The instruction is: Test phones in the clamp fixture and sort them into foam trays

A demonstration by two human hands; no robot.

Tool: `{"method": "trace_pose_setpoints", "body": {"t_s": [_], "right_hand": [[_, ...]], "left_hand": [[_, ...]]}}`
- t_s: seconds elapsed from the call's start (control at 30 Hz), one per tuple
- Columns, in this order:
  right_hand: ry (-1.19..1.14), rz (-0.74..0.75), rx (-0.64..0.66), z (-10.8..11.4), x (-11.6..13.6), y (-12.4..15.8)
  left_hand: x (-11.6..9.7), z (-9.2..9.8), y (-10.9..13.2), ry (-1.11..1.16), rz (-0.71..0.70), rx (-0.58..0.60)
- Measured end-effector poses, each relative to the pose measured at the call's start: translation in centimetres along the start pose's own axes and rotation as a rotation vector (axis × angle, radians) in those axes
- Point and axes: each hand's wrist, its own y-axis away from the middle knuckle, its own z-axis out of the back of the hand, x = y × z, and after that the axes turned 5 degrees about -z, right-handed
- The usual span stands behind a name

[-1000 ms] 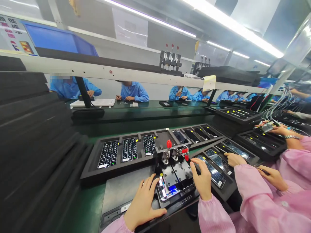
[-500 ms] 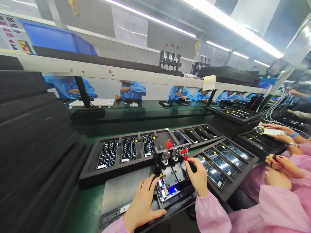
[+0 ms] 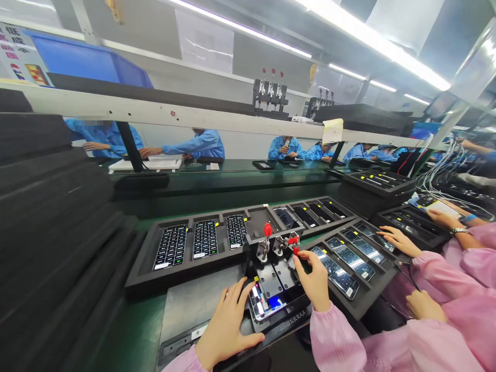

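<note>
A co-worker's hand (image 3: 399,241) has reached onto the phone tray (image 3: 382,285) right of the right grip (image 3: 313,279), which is clenched on a red clamp handle (image 3: 295,250). The left grip (image 3: 227,323) lies open, fingers spread against a phone (image 3: 263,302) seated in the fixture (image 3: 269,281) between the grips. A slip off the handle could jolt the phone.

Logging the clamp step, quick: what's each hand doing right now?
Left hand: open, resting on the phone in the fixture.
Right hand: closed, pinching the red clamp handle.
</note>
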Motion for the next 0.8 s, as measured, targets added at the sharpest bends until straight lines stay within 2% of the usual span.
{"method": "trace_pose_setpoints", "body": {"t_s": [0.8], "right_hand": [[-0.016,-0.066,0.028,-0.11,-0.14,0.11]], "left_hand": [[-0.3,0.32,-0.08,-0.025,0.019,0.033]]}}
